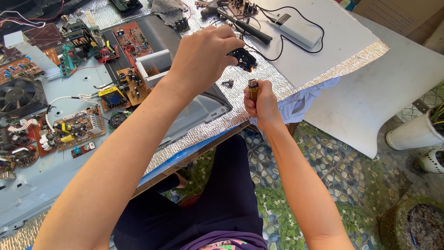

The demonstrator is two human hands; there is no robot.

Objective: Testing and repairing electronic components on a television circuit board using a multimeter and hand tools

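Observation:
My left hand (203, 55) is raised over the foil-covered table and grips a small black electronic part (243, 59) with wires trailing from it. Just below and to the right, my right hand (263, 104) holds a brown cigarette lighter (253, 88) upright, its metal top a little under the black part. No flame shows. A small dark screw-like piece (227, 84) lies on the foil (231, 118) between my two hands.
Several circuit boards (78, 127) and a black fan (18, 95) lie on a grey panel at left. A white box (155, 67), a hammer (240, 23) and a white device with cable (298, 28) sit farther back. White plant pots (414, 134) stand on the tiled floor right.

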